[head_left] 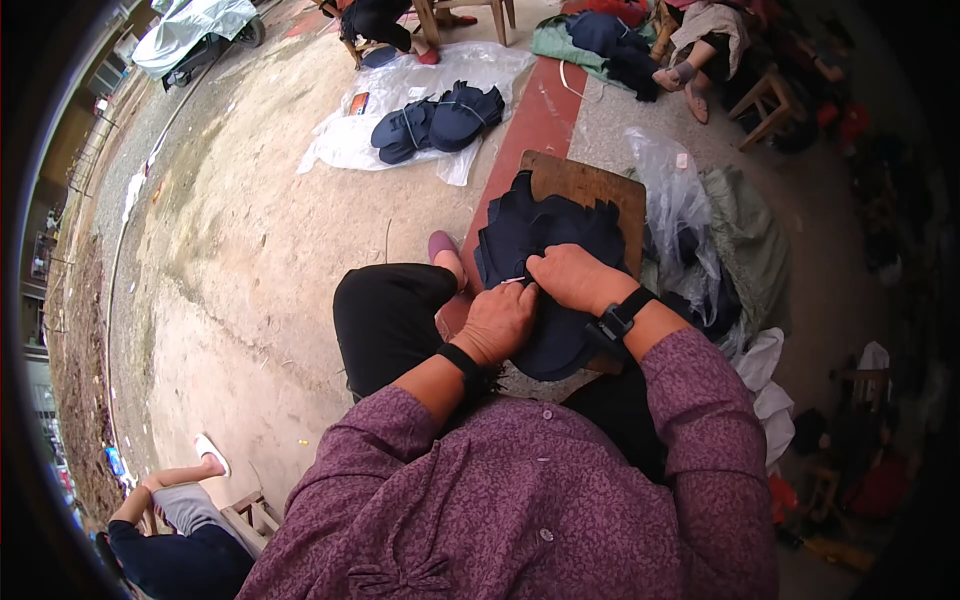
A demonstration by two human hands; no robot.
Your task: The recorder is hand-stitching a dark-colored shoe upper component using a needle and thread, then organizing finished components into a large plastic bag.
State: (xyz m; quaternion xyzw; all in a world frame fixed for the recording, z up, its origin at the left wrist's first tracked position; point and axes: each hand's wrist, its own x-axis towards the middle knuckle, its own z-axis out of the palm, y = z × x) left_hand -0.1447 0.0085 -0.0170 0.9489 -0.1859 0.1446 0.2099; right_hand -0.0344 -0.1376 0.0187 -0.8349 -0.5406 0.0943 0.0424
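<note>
A stack of dark navy fabric pieces (575,225) with jagged upper edges and a rounded lower end lies on a brown wooden board (570,172) in front of me. My left hand (502,318) is closed, its fingertips pressed against the middle of the stack, where a small white strip (513,280) shows. Just right of it and slightly farther away, my right hand (572,277) is also closed, thumb and fingers pinched on the stack. The two hands nearly touch. What lies between their fingertips is too small and covered to name.
Two tied bundles of dark fabric pieces (437,122) lie on a clear plastic sheet (345,140) on the ground ahead. To my right are clear plastic (672,185) and a green-grey sack (748,245). Other people sit at the far side; another person (185,535) is at lower left.
</note>
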